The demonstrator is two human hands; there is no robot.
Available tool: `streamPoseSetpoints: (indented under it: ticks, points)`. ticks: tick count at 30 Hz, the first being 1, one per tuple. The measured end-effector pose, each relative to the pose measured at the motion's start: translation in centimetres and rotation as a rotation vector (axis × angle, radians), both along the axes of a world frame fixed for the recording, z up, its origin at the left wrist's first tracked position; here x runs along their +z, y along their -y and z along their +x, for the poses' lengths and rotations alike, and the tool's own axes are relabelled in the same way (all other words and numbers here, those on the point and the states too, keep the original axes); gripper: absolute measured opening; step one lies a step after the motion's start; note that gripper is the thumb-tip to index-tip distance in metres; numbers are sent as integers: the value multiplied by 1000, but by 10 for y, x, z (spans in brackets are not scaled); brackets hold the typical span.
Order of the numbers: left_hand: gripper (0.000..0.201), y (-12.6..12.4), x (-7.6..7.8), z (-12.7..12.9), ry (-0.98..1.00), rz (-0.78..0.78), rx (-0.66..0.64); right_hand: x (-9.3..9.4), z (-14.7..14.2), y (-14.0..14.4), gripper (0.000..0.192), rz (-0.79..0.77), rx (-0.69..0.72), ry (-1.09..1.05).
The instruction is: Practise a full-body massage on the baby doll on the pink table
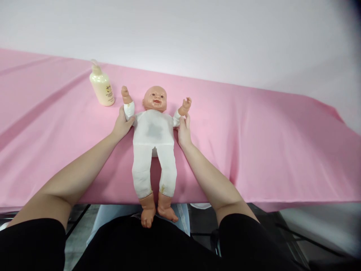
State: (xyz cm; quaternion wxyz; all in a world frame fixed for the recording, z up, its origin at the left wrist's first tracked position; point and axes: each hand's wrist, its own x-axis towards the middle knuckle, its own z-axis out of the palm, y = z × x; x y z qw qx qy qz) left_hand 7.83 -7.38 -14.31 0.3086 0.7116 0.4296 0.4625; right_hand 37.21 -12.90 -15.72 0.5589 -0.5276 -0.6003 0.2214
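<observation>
Doll supine on pink counter, feet overhanging near edge | left hand fingers loosely cupping its arm | right hand fingers pinching other wrist | lotion bottle beside doll's head, untouched | handling looks just begun

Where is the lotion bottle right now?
In the head view, the lotion bottle stands upright on the pink sheet, upper left, just left of the doll and beyond the left hand.

Cream pump bottle, upright, on surface draped in pink cloth, near the far edge; pale wall behind.
</observation>
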Motion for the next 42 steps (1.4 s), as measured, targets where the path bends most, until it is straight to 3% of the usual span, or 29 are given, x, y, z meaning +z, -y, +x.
streamPoseSetpoints:
  ticks: [5,12,15,26,42]
  points:
    - [62,4,6,0,-52,30,-18,4,-2,1,67,-86,-16,-175]
    - [52,6,14,9,-88,207,-58,20,-9,13,63,6,29,-101]
    - [51,5,14,10,-88,239,-75,24,-9,15,63,17,-21,-49]
    - [56,4,4,8,-220,196,-40,11,-3,9,62,-62,-35,119]
    - [63,3,4,6,-251,200,-60,7,-1,6,57,21,-18,190]
